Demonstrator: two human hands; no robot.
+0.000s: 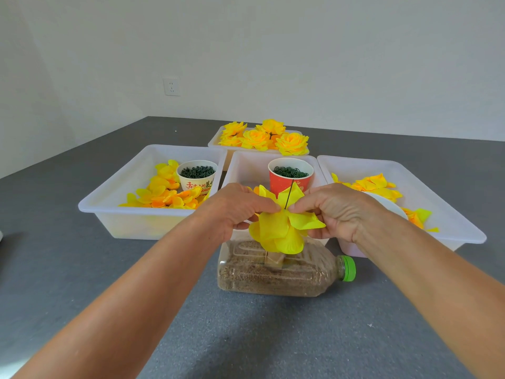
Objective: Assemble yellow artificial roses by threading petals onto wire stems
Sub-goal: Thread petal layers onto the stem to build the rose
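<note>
Both arms are reaching straight out from the bottom corners and meeting in the middle, knuckles up, fingertips almost touching each other. The left hand (240, 207) is pinching the yellow petal layer (284, 228) at its center, and the right hand (332, 212) is doing the same from the other side, so each grip is closed tight on the fabric right where the dark wire stem (289, 195) is poking up through it. The petals are flopping down and outward below the fingers. All of this is hovering just above a plastic bottle (276, 272) lying on its side, filled with brownish grains and wearing a green cap (349, 268), with a small tan block sitting on top of it. The counter (109, 283) is looking like grey felt. Behind the hands, three white trays are sitting side by side: the left tray (109, 198) is holding loose petals and a white paper cup (197, 176) of dark green bits, the middle one is holding a red paper cup (290, 176) of green rings, the right tray (437, 187) has more petals. A fourth tray farther back is carrying finished yellow roses (265, 136). Plain white wall with a wall socket (171, 86).
</note>
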